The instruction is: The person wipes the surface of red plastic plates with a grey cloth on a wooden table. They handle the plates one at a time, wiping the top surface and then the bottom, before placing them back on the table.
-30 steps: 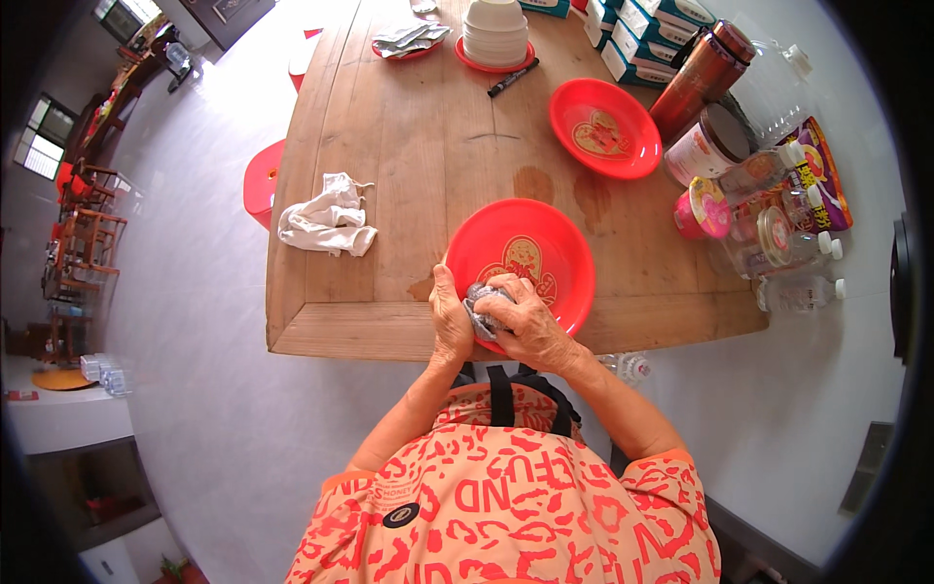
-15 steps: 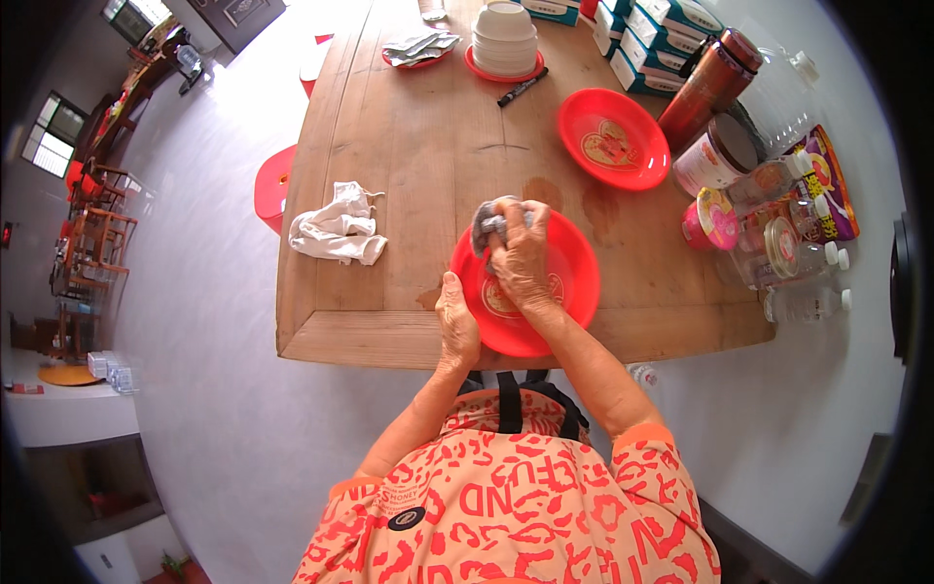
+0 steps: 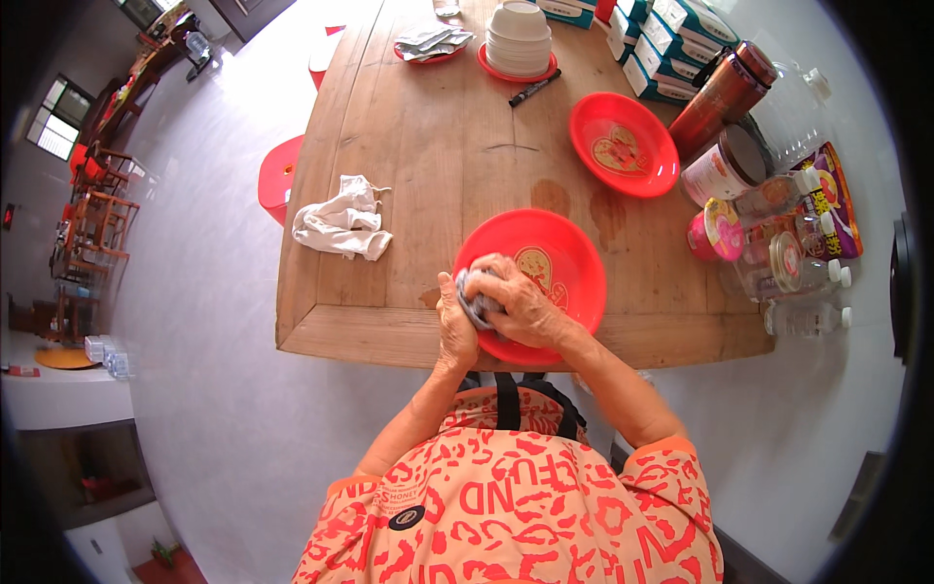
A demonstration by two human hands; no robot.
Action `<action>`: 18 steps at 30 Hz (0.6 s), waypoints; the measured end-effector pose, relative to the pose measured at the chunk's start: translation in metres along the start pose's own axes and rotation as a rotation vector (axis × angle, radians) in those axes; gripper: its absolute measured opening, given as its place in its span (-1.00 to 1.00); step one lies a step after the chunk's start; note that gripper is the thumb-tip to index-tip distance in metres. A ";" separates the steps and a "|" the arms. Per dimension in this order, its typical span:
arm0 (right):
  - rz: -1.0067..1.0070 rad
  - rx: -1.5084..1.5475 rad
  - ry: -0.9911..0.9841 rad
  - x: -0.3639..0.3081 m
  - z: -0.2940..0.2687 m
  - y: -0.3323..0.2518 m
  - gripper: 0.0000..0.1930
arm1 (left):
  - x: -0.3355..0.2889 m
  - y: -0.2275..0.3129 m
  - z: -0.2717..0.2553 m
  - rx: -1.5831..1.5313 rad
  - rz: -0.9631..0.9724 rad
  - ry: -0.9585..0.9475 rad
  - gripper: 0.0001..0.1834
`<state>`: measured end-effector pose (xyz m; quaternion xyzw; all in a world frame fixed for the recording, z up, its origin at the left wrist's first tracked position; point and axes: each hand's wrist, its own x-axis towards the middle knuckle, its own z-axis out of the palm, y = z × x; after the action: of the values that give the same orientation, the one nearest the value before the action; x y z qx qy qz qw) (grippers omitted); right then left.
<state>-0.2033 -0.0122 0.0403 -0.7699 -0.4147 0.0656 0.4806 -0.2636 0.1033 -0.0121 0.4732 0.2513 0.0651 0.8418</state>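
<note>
A round red plate (image 3: 576, 255) with a gold pattern lies at the near edge of the wooden table. My left hand (image 3: 455, 326) grips its left rim, thumb pointing up along the edge. Bunched in my right hand (image 3: 516, 302) is a grey cloth (image 3: 475, 300), pressed to the plate's inner left side close to my left thumb. Part of the cloth is hidden under the curled fingers. Farther right lies a second red plate (image 3: 662, 161), untouched.
A crumpled white cloth (image 3: 341, 222) lies left on the table (image 3: 418, 146). White bowls (image 3: 517, 44) are stacked at the back beside a black marker (image 3: 535, 88). Along the right stand a copper-coloured flask (image 3: 720, 102), a lidded tub (image 3: 718, 173), plastic bottles (image 3: 808, 318) and stacked boxes (image 3: 671, 58).
My right hand has moved the grey cloth from the plate's far upper-left part down toward its near left side. My left hand keeps its hold on the rim.
</note>
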 end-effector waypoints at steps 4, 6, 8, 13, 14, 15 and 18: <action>-0.045 0.053 -0.075 -0.004 -0.007 -0.002 -0.64 | -0.002 0.005 0.003 -0.032 -0.036 -0.025 -0.30; -0.028 0.040 0.035 0.003 0.003 -0.001 -0.64 | -0.002 0.010 0.007 -0.047 -0.018 0.012 -0.32; -0.015 -0.079 0.157 0.015 0.010 0.002 -0.64 | -0.001 0.008 0.008 -0.010 0.030 0.046 -0.35; 0.143 -0.278 0.408 0.033 0.014 0.011 -0.65 | 0.003 0.001 0.008 0.093 0.160 0.036 -0.39; 0.175 -0.338 0.444 0.036 0.014 0.010 -0.65 | 0.003 0.001 0.009 0.100 0.184 0.036 -0.39; 0.179 -0.338 0.507 0.037 0.015 0.015 -0.66 | 0.002 0.001 0.010 0.109 0.185 0.030 -0.39; 0.217 -0.295 0.553 0.033 0.016 0.016 -0.66 | 0.000 0.001 0.010 0.127 0.184 0.014 -0.40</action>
<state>-0.1812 0.0190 0.0291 -0.8595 -0.1892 -0.1562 0.4485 -0.2585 0.0966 -0.0074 0.5464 0.2160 0.1295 0.7988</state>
